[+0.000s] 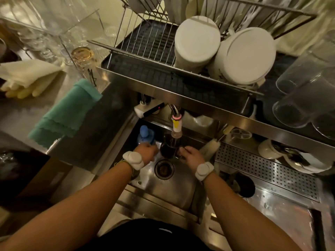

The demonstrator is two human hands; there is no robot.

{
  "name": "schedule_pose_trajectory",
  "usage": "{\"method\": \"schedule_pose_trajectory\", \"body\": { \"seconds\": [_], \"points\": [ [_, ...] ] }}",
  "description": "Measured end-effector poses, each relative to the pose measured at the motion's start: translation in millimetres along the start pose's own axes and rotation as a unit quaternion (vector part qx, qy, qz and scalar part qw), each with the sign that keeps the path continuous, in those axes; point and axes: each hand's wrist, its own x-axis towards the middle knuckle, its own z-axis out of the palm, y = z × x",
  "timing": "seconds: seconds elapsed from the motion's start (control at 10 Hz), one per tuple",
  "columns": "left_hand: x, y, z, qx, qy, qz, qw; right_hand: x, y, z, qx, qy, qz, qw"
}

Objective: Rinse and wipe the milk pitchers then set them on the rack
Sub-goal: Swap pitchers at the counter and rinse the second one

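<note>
Head view looks down into a stainless steel sink, where a dark metal milk pitcher stands upright directly under the yellow-and-white faucet nozzle, just beyond the round drain. The right hand is curled against the pitcher's right side and grips it at what looks like the handle. The left hand sits at the pitcher's left side with its fingers bent. Something pale shows just beneath it, and I cannot tell whether it holds that, the pitcher, or nothing. A white wristband sits on the left wrist, and the right wrist wears one like it. A blue plastic bottle stands in the sink's far left corner, just beyond the left hand. A white bottle brush leans at the sink's right edge, beside a perforated steel panel. A teal cloth hangs over the edge of the steel surface on the left. On the far shelf above the sink, a wire dish rack holds two white round containers, both tilted. Clear glass tumblers lie at the far right.
</note>
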Motion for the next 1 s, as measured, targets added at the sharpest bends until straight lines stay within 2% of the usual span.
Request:
{"method": "schedule_pose_trajectory", "body": {
  "seconds": [0.1,0.2,0.3,0.4,0.5,0.6,0.7,0.8,0.9,1.0],
  "points": [
    [1,-5,2,-0.019,0.001,-0.030,0.999,6,3,2,-0.025,0.029,0.015,0.999],
    [-1,-11,6,-0.020,0.002,-0.066,0.998,6,5,6,-0.053,-0.001,0.022,0.998],
    [3,-17,10,-0.017,-0.004,-0.066,0.998,4,2,11,-0.018,0.031,0.019,0.999],
    [-2,-13,10,-0.012,-0.007,-0.064,0.998,4,2,11,-0.060,0.033,0.024,0.997],
    [-1,-9,9,-0.007,0.000,-0.045,0.999,2,1,12,-0.024,0.024,0.024,0.999],
    [-1,-5,10,-0.008,0.007,-0.039,0.999,1,-1,14,0.010,0.057,0.028,0.998],
    [0,-6,11,-0.034,0.019,-0.045,0.998,3,-2,13,0.013,0.038,0.041,0.998],
    [-7,-1,6,0.042,-0.009,-0.013,0.999,2,-3,12,0.042,0.055,0.047,0.997],
    [-8,2,2,0.045,-0.007,0.005,0.999,2,-3,9,0.004,0.038,0.053,0.998],
    [-7,4,3,0.012,-0.008,-0.003,1.000,-1,0,9,0.027,0.030,0.061,0.997]
  ]
}}
